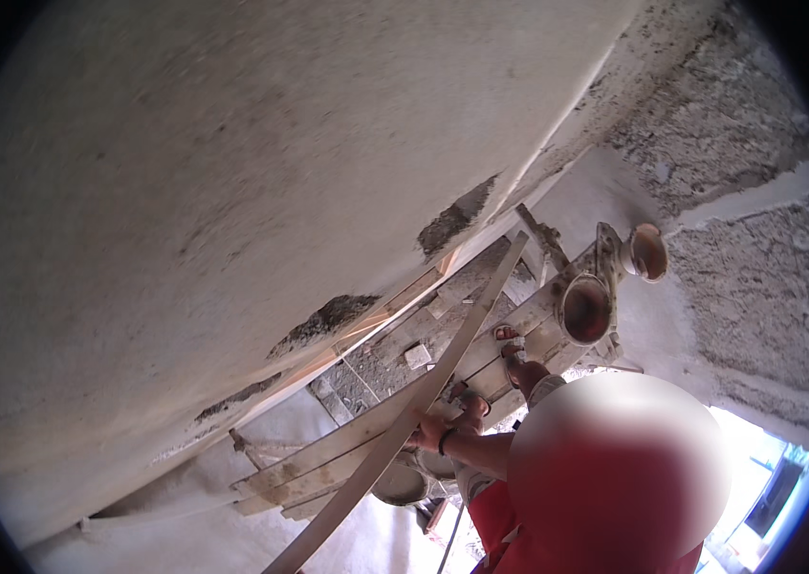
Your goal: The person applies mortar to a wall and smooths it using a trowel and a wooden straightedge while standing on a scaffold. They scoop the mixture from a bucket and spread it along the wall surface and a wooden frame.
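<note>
My left hand [430, 431], with a dark band at the wrist, is closed round the edge of a long, flat straightedge board [395, 435]. The board slants across the view from the lower edge up toward the wall's foot, and its lower end runs out of the picture. My right hand does not show; a blurred patch and my red clothing cover that side. Below the board, my sandalled feet [508, 335] stand on scaffold planks [328, 469]. Near my left hand, partly behind the board, are mortar-smeared buckets [403, 484].
A large plastered wall [185, 191] fills the upper left, with rough dark patches [333, 316] along its lower part. On the planks' far end stands a bucket [585, 309], with another bucket [648, 253] beyond. Rubble and a pale block [418, 356] lie beneath. Rough wall [749, 277] rises at right.
</note>
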Motion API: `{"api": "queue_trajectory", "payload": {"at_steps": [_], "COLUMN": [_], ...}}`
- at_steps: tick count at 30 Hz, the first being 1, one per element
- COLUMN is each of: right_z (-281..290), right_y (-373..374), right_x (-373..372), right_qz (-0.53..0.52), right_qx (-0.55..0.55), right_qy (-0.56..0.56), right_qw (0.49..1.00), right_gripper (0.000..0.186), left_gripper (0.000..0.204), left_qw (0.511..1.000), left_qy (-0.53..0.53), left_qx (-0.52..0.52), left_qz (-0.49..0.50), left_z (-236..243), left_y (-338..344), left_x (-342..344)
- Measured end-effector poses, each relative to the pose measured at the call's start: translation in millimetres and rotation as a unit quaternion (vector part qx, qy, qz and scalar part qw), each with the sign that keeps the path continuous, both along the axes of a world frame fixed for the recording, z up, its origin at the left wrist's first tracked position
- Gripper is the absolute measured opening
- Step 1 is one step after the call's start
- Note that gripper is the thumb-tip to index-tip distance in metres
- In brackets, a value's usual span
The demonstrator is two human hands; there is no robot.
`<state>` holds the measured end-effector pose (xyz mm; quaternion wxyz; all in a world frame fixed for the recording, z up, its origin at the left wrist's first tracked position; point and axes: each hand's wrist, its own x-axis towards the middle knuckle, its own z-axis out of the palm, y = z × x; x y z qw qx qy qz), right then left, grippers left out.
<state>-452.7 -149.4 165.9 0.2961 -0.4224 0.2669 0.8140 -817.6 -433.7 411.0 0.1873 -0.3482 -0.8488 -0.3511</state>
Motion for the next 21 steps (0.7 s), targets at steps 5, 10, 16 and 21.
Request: {"api": "queue_trajectory", "payload": {"at_steps": [5, 10, 16, 21], "right_z": [56.3, 92.8, -3.0, -64.8], "right_y": [-25.3, -26.6, 79.1, 123.1], "right_x": [-33.5, -12.2, 124.4, 163.9], "right_qz": [0.031, 0.019, -0.243, -0.259], "right_qx": [-0.011, 0.006, 0.100, 0.139], "right_qy": [0.059, 0.162, -0.087, -0.162], "right_qw": [0.998, 0.987, 0.961, 0.942], "right_gripper": [0.038, 0.041, 0.041, 0.044], "left_gripper": [0.046, 0.046, 0.055, 0.058], "left_qw": [0.993, 0.929, 0.999, 0.998], "left_qy": [0.011, -0.247, -0.026, -0.041], "left_qx": [0.001, 0.184, -0.040, 0.037], "left_qz": [0.114, 0.206, -0.002, 0.007], "left_z": [26.3, 74.8, 1.8, -140.8], "left_y": [-21.1, 14.0, -0.9, 46.3], "left_x": [-98.8, -127.1, -164.3, -129.7]}}
